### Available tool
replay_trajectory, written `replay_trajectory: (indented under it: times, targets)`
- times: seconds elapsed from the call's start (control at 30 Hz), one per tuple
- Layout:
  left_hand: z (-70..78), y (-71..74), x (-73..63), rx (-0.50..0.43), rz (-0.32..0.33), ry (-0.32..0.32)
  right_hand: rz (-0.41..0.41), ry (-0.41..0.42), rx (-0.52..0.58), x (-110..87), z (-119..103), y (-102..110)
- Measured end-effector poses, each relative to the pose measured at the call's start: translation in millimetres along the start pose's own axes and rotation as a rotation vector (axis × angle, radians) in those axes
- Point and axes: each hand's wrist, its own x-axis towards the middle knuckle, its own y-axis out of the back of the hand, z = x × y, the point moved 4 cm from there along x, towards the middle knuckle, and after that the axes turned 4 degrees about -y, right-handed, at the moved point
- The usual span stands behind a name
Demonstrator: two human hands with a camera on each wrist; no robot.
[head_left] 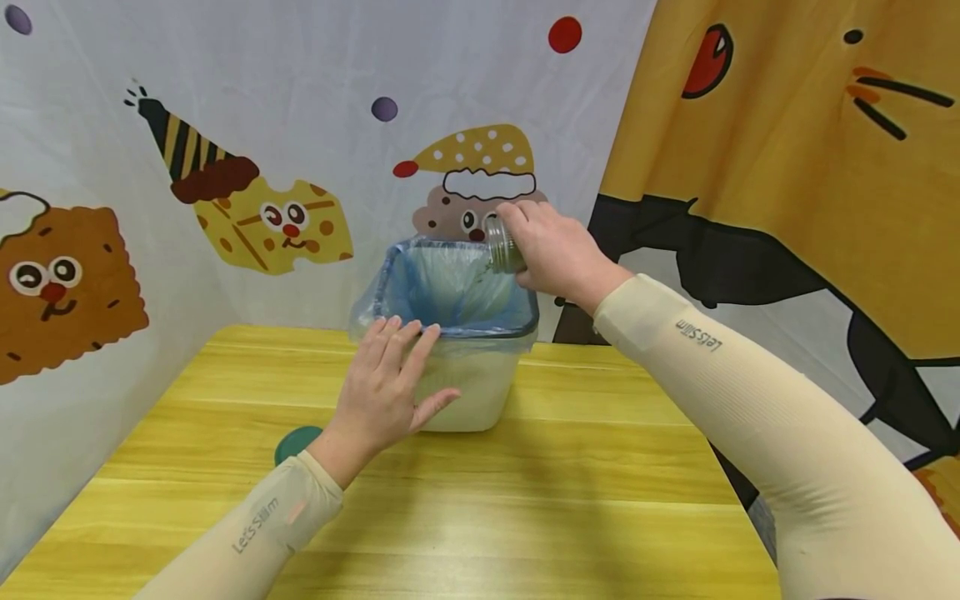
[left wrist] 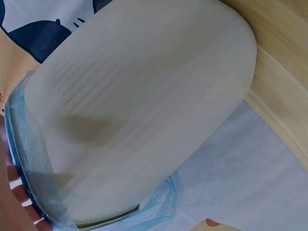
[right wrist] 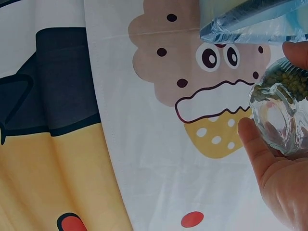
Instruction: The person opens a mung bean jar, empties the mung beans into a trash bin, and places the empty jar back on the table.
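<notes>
A glass jar is tipped on its side over a pale bin, its mouth towards the left. My right hand grips it around the body. In the right wrist view, small green beans lie along one side of the jar, behind its thick clear base. Some tiny grains show below the mouth in the head view. A blue translucent bag lines the bin and folds over its rim. My left hand rests with straight, spread fingers at the bin's near rim.
A green round lid lies on the wooden table, partly hidden by the left wrist. Behind the bin hangs a white cloth with cartoon food prints. A yellow and black printed curtain hangs at the right.
</notes>
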Motion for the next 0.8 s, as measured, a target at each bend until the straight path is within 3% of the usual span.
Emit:
replay_trajectory:
  times: [0.8]
  targets:
    - [0.2, -0.5, -1.3, 0.014, -0.015, 0.005, 0.002, 0.018, -0.054, 1.2, -3.4, 2.7]
